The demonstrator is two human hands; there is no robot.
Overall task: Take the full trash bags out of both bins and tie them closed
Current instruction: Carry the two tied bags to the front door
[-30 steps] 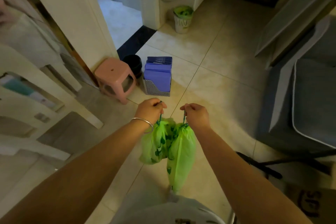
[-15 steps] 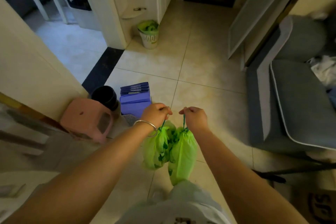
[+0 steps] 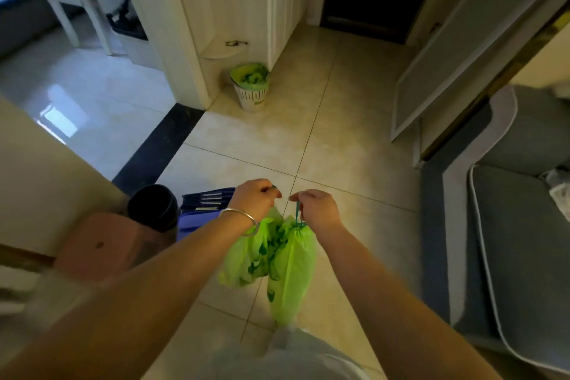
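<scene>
Both arms outstretched over tiled floor [image 3: 339, 139]; left hand [image 3: 254, 199] and right hand [image 3: 317, 210], fingers curled, each pinch drawstring of hanging green trash bag [image 3: 277, 259].

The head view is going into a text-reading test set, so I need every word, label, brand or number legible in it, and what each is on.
No text can be read in this view.
Blue folders: pale strips on their edges, too small and blurred to read.
Green bags held by the left hand and right hand: dark green patches, not legible as lettering.
White bin: slots only, no label.
</scene>
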